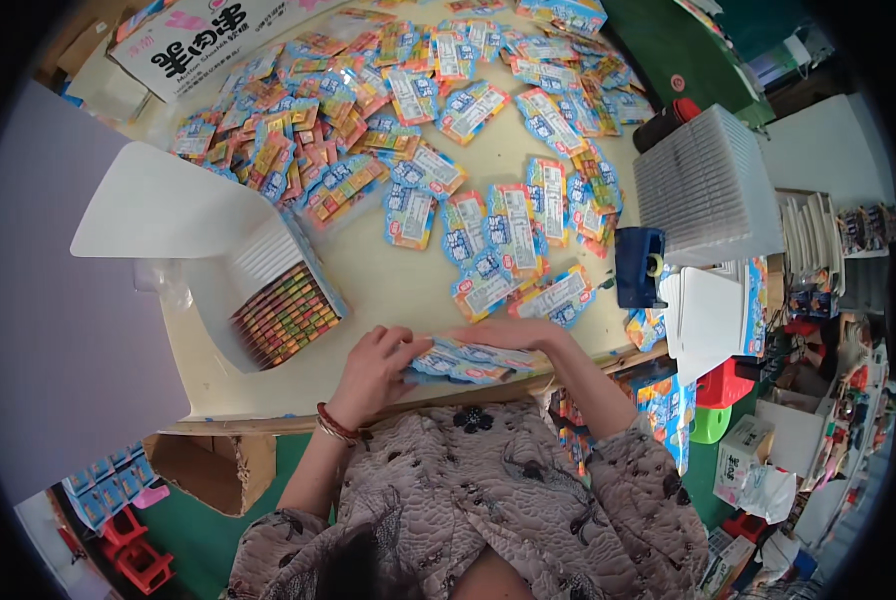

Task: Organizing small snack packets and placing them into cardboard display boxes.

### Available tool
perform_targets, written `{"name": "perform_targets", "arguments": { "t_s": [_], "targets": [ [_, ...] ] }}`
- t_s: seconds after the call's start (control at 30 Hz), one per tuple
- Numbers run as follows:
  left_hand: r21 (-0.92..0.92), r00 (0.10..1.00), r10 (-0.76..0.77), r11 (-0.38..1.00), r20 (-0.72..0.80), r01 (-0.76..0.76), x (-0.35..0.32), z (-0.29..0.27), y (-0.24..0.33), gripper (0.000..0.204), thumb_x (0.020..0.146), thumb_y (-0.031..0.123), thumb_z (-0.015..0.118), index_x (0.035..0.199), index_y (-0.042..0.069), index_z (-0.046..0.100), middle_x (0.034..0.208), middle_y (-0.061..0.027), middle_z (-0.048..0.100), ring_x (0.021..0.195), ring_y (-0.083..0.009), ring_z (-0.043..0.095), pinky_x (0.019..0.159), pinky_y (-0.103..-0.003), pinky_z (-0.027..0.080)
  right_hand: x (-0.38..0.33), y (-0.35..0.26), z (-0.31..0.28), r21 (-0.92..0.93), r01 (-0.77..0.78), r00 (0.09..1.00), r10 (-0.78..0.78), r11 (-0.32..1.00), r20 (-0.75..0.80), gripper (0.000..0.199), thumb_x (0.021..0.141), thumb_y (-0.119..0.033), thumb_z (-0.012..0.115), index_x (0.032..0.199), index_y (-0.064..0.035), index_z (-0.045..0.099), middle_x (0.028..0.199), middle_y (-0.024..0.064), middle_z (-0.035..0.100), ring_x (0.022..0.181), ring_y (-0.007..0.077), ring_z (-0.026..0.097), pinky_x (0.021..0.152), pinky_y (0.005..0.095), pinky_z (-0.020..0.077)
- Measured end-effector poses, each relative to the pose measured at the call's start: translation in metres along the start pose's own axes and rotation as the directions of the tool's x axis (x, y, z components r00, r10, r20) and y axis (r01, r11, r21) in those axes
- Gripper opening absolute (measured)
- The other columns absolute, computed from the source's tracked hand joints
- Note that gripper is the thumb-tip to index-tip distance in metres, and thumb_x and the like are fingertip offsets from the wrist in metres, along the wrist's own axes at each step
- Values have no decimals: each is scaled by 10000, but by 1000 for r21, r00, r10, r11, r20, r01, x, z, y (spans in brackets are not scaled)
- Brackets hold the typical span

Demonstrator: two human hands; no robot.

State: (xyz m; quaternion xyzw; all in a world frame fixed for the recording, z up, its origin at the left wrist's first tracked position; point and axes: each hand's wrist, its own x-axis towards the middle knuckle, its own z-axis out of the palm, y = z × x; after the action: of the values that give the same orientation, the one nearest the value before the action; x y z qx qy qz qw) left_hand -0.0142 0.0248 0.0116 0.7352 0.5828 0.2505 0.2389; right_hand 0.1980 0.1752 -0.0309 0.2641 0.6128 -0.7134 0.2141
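Note:
At the table's near edge, my left hand is closed on the left end of a small bunch of blue candy packets. My right hand lies along the far side of the same bunch; its fingertips are partly hidden behind the packets. To the left of my hands stands a white box with its lid flipped up. Rows of packets, packed on edge, fill its near part. Loose packets lie face up just beyond my right hand.
A large heap of packets covers the far table. A printed carton stands at the far left. On the right are a dark blue tape dispenser, a stack of clear plastic trays and white boards. An open cardboard box sits below left.

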Motion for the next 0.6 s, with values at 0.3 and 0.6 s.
{"name": "perform_targets", "arguments": {
  "t_s": [0.3, 0.6],
  "targets": [
    [51, 983, -109, 993, 148, 103, 7, -10, -2, 440, 689, 181, 770, 1095, 134, 609, 998, -46, 549, 901, -244, 565, 826, -392, 442, -67, -56, 6, -502, -373, 846, 65, 780, -529, 590, 933, -554, 411, 1173, -55, 614, 931, 126, 643, 909, 290, 615, 870, 368, 460],
    [87, 994, -80, 993, 75, 73, 9, 7, -9, 606, 676, 140, 774, 1213, 107, 495, 1127, -70, 535, 1032, -292, 543, 921, -415, 409, -66, -8, 32, -616, 28, 797, -389, 787, -462, 625, 759, -234, 761, 1306, -64, 510, 1108, 74, 644, 1069, 249, 586, 934, 372, 437]
  ]
}}
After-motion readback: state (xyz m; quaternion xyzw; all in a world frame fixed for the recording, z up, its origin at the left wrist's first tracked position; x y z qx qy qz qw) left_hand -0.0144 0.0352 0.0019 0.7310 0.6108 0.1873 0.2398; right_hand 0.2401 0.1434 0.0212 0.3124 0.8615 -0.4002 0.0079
